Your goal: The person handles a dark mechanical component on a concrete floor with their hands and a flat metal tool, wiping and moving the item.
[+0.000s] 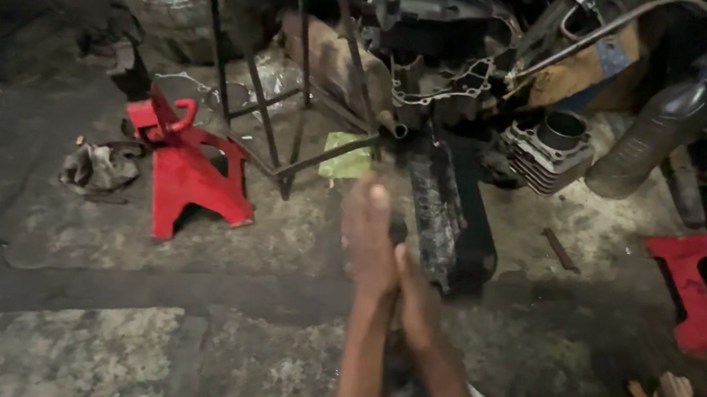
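Both hands, left [369,240] and right [415,296], pressed together side by side, forearms extended forward

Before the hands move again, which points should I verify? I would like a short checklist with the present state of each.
1. Left hand visible: ok, stretched forward toward the dark engine part.
2. Right hand visible: ok, pressed against the left one.
3. What the hands hold: cannot tell, a small dark thing shows between them, blurred.
4. Metal frame standing: ok, upright over the floor.
5. Red stand apart from the hands: ok, it lies to the left.
6. Engine cylinder and plastic bottle out of the way: ok, both behind on the right.
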